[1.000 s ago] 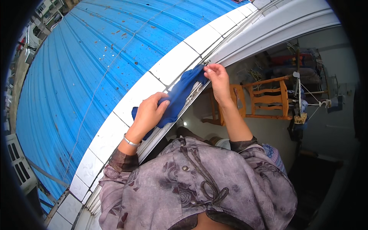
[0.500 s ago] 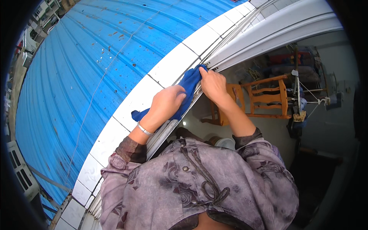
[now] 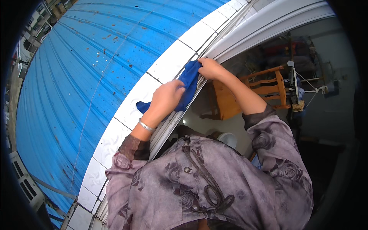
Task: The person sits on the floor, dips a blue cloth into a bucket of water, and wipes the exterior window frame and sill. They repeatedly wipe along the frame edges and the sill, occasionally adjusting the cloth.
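Observation:
A crumpled blue cloth lies along the white window track, with one end trailing onto the tiled ledge. My left hand, a silver bangle at its wrist, is closed on the middle of the cloth. At the cloth's far end my right hand pinches its edge, beside the white sash frame. The fingertips of both hands are partly hidden.
White tiles border the track, and beyond them spreads a ribbed blue metal roof. Indoors stand a wooden chair and a pale bucket. A thin wire crosses above the roof.
My right hand has turned, its forearm now reaching in more from the right. The cloth's far end is bunched differently. My left hand stays on the cloth; the whole view has shifted slightly.

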The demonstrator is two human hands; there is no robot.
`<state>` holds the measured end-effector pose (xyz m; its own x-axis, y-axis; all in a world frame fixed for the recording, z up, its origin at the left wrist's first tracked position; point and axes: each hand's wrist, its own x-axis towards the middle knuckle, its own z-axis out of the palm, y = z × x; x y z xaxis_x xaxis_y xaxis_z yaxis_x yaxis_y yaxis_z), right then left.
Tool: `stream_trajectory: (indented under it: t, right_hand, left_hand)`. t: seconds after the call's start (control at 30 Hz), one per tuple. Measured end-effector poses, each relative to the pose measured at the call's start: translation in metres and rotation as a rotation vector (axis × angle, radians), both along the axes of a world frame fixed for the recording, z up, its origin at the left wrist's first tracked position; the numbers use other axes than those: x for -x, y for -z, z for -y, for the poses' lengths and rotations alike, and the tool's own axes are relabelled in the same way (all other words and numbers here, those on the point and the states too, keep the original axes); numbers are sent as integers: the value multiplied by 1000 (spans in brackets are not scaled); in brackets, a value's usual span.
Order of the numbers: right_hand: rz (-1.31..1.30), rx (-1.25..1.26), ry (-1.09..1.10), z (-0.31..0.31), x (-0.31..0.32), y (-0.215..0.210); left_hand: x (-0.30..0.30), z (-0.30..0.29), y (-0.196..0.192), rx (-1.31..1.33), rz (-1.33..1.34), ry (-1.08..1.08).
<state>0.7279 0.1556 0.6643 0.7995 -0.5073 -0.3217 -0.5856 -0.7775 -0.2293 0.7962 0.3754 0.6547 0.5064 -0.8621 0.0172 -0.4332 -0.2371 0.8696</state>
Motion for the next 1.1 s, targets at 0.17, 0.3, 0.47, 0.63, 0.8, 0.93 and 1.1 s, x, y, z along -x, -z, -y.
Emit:
stream_trajectory:
  t: [0.17,0.3,0.47,0.63,0.8,0.93,1.1]
  right_hand:
    - [-107,-452,16,-52,9,-12]
    - [-139,-249,-161,-107,14,-22]
    - [-164,-456,-378,-170,17,-21]
    - [3,-1300,-269,-197,7,-40]
    - [159,-1125,-43,-159,26,-51]
    - [503,-546,12,-127,53,-49]
    - [651,-146,191,-69,72,-33]
  left_hand:
    - [-2,-55,1,35,-84,-81]
    - [-3,-100,-13,-63,-148,-144]
    - [-3,-161,-8,-131,-175,-253]
    - [-16,-214,-10,-129,-411,-6]
    - [2,-172,-30,-43,-560,-197]
    - [14,-116,-41,-34,-452,-100]
    - [28,-42,-27,70,-44,-41]
